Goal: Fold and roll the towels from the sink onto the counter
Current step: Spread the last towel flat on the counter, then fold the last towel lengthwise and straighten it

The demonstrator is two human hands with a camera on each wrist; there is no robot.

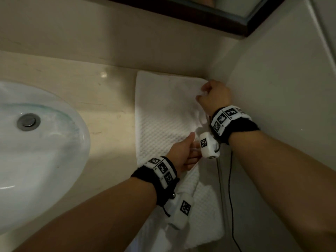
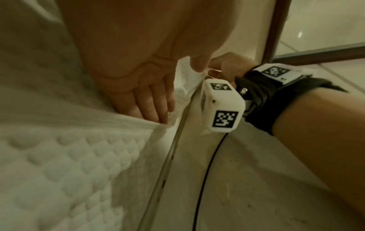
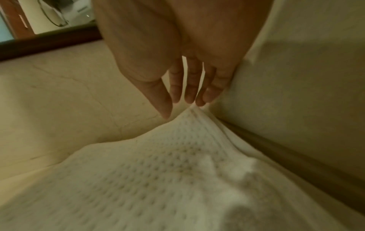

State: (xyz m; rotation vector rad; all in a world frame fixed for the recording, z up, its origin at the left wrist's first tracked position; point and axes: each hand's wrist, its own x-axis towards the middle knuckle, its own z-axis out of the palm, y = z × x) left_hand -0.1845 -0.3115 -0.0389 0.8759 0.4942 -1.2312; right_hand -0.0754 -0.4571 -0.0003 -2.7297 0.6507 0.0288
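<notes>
Left hand [image 1: 183, 151] flat on towel [image 1: 163, 113], right hand [image 1: 214, 97] pinching corner

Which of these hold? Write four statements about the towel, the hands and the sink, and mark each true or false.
1. The towel lies on the counter, to the right of the sink. True.
2. The right hand pinches the towel's far corner beside the wall. True.
3. The left hand is clenched in a fist over the sink. False: it rests with straight fingers at the towel's right edge.
4. The towel is rolled into a tight cylinder. False: it lies mostly spread out, not yet rolled.
</notes>
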